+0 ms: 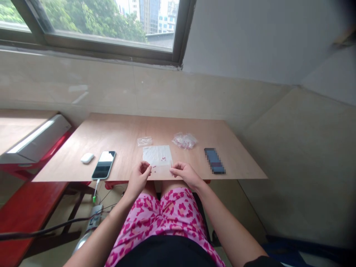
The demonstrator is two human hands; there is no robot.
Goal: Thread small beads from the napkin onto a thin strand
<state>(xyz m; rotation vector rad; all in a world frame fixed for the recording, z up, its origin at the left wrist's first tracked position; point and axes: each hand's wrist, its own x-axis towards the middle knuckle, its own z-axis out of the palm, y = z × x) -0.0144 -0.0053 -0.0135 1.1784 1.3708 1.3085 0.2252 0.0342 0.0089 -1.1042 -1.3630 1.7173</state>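
Observation:
My left hand (142, 173) and my right hand (185, 172) are at the table's front edge, thumb and fingertips pinched together on each. Between them stretches a small translucent plastic bag (162, 171), gripped at its two sides. Behind it lies a white sheet (155, 151), partly covered by the bag. Several tiny red pieces (164, 158) show on the sheet, and a few more red bits (155, 171) appear close to my left fingertips; whether these are inside the bag or under it I cannot tell.
Beyond the sheet are a flat clear bag (145, 141) and a heap of clear bags with red bits (184, 141). To the left lie a cabled phone (104, 165) and a white earbud case (87, 158). A dark phone (215, 161) lies right on the wooden table (236, 163).

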